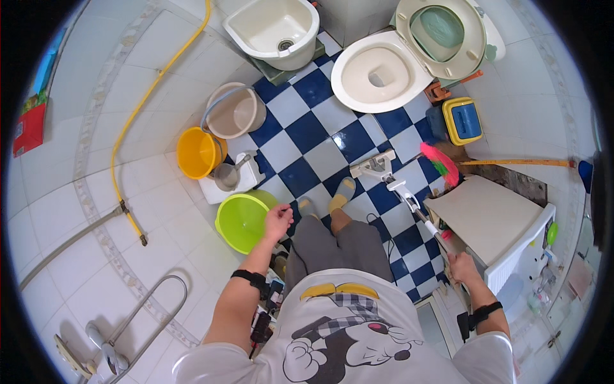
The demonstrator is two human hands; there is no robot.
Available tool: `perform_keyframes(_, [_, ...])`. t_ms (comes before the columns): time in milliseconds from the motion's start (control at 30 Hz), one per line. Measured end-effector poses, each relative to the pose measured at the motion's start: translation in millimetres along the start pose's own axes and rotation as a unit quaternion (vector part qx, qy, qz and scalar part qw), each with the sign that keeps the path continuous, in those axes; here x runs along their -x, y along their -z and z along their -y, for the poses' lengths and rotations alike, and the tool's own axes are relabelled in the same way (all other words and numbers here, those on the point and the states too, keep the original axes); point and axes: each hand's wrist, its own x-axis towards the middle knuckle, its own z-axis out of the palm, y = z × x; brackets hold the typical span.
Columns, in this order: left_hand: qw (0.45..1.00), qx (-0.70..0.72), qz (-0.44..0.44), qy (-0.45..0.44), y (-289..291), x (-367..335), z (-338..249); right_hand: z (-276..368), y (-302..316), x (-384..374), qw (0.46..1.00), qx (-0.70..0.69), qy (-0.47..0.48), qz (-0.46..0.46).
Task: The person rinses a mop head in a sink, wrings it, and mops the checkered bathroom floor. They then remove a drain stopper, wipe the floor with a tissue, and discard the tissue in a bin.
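Observation:
My right hand (462,267) is wrapped round the handle of a white and grey mop (403,193). The mop slants away to the left, and its wide white head rests on the blue and white checked floor (313,137), just beyond my slippered feet. My left hand (279,222) hangs at the right rim of a lime green basin (240,221). Its fingers are loosely curled in, with nothing visible in them. Whether it touches the basin I cannot tell.
Ahead stand a toilet (377,75) with raised lid and a white sink (276,32). A beige bucket (233,112) and yellow bucket (199,153) line the left wall. On the right are a blue and yellow bin (462,121), a pink brush (440,164) and a white cabinet (489,211).

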Motion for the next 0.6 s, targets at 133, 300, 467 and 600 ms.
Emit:
perform_keyframes(133, [1.0,-0.017,0.001,-0.023,-0.1,-6.5,-5.0,-30.8,13.3,48.0,0.996,-0.025,-0.056,0.066])
perform_keyframes(300, [0.998,-0.043,0.036,-0.034,-9.2,-10.5,-21.3,-52.4,-7.3,93.7,0.999,-0.047,-0.014,-0.015])
perform_keyframes(467, [0.993,-0.053,0.098,-0.038,-31.5,-1.1,-50.8,-53.9,-5.4,119.8,0.99,-0.115,-0.051,0.07])
perform_keyframes(600, [0.978,-0.122,0.167,0.008,-58.4,9.4,-92.6,-27.6,8.7,146.5,0.94,-0.296,-0.062,0.16])
